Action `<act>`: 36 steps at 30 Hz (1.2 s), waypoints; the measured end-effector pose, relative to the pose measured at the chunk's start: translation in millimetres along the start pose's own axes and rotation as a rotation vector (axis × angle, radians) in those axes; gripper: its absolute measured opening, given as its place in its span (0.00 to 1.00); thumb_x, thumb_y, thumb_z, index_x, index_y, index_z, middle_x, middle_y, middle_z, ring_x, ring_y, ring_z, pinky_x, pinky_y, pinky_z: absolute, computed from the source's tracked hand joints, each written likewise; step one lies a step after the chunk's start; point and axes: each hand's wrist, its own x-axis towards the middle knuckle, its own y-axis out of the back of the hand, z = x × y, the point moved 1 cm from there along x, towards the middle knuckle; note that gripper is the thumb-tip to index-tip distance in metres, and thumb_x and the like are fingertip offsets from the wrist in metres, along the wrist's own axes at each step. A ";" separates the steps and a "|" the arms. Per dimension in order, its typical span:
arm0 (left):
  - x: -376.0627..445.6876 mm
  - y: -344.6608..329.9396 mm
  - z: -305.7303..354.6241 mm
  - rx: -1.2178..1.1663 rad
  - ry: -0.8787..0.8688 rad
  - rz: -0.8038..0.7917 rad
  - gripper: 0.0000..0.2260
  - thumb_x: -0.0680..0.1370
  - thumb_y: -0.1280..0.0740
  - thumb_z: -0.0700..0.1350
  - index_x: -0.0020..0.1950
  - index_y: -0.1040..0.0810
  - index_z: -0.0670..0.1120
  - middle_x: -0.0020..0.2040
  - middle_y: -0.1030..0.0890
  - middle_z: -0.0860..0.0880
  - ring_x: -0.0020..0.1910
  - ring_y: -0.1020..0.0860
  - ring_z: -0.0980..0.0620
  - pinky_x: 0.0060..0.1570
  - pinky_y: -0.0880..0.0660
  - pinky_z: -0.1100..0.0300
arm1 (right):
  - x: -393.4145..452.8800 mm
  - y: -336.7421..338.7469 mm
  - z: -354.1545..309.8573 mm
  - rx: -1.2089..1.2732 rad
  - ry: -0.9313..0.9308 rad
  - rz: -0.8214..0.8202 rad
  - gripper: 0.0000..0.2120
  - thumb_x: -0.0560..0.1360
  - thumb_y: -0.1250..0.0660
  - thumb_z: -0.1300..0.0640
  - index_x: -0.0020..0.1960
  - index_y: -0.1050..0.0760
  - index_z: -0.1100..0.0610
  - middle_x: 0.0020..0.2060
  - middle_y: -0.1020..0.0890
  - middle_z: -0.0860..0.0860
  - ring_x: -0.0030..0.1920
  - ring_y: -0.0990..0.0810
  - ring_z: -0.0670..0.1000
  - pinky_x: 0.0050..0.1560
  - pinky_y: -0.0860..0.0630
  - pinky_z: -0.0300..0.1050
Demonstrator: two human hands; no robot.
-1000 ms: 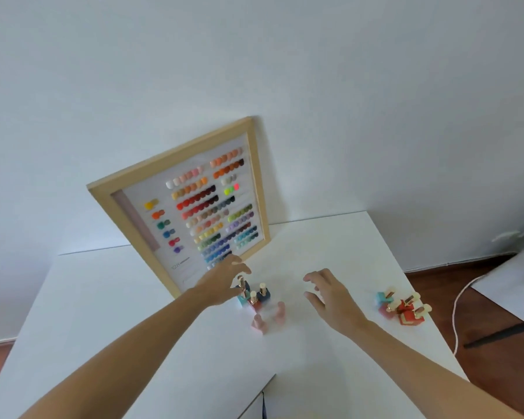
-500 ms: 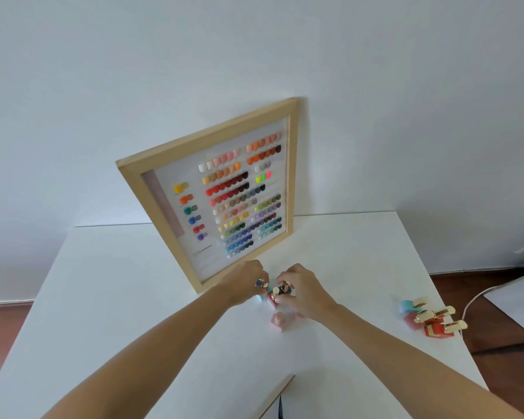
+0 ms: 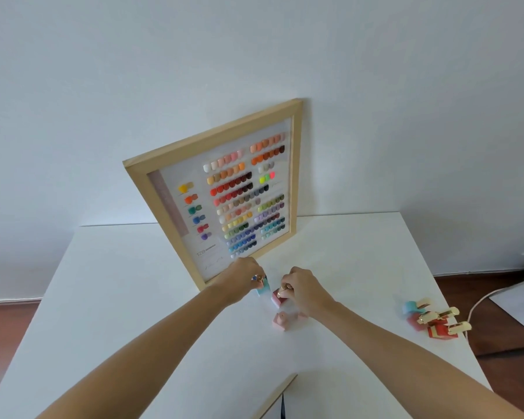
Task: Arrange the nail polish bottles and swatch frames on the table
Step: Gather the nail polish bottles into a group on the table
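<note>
at 6 o'clock, nearest the viewer, a thin wooden edge [image 3: 274, 396] enters the view; what it belongs to cannot be told. both forearms reach toward the centre of the white table [image 3: 109, 297]. just below the hands stands a pink bottle [image 3: 281, 321], upright, cap up, untouched. the right hand [image 3: 303, 287] is curled narrow around the gold cap of a pink-red bottle [image 3: 277, 300]; the left hand [image 3: 244, 278] is likewise closed over the cap of a teal bottle [image 3: 260, 290]. these three bottles sit close together at the centre, just before the frame's lower corner. at 3 o'clock, near the table's right edge, a second cluster of bottles [image 3: 433, 320] appears to lie tipped, the gold caps and long axes pointing toward 3 o'clock. at 12 o'clock the swatch frame [image 3: 224, 192] leans against the wall [image 3: 254, 55], rotated askew, its long axis running from 11 to 5 o'clock. judgement: the bottles are probably small, light, rigid glass, smooth and breakable, and tip easily; pinch each at the cap or square body. the frame is light but broad and stiff; grip it by two opposite wooden rails.
</note>
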 end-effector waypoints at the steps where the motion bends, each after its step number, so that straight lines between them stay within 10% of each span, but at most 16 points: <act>1: -1.0 2.2 1.3 -0.002 -0.001 0.013 0.11 0.77 0.32 0.45 0.59 0.20 0.46 0.58 0.21 0.48 0.55 0.23 0.50 0.56 0.26 0.61 | -0.9 2.0 1.5 -0.003 -0.007 0.002 0.10 0.74 0.30 0.58 0.53 0.21 0.60 0.50 0.20 0.57 0.49 0.21 0.54 0.52 0.23 0.42; 15: 12.1 40.8 92.7 0.033 -0.262 0.099 0.08 0.77 0.31 0.44 0.54 0.17 0.44 0.54 0.19 0.47 0.52 0.21 0.50 0.55 0.25 0.59 | -88.7 70.3 59.2 0.297 -0.172 0.427 0.03 0.71 0.29 0.61 0.43 0.18 0.61 0.38 0.20 0.55 0.37 0.24 0.48 0.39 0.34 0.25; 27: 39.3 -51.1 234.3 0.089 -0.558 -0.284 0.09 0.77 0.33 0.45 0.55 0.17 0.44 0.53 0.18 0.45 0.52 0.23 0.50 0.52 0.28 0.59 | -236.1 65.9 170.2 0.321 -0.560 0.460 0.06 0.71 0.28 0.63 0.38 0.20 0.65 0.37 0.19 0.59 0.33 0.26 0.48 0.34 0.30 0.23; 36: 51.0 -116.7 283.8 0.122 -0.535 -0.370 0.12 0.78 0.33 0.44 0.60 0.19 0.43 0.57 0.20 0.44 0.56 0.24 0.48 0.57 0.27 0.57 | -250.3 60.7 214.7 0.284 -0.686 0.458 0.06 0.73 0.30 0.59 0.43 0.18 0.62 0.42 0.21 0.60 0.41 0.21 0.56 0.41 0.26 0.42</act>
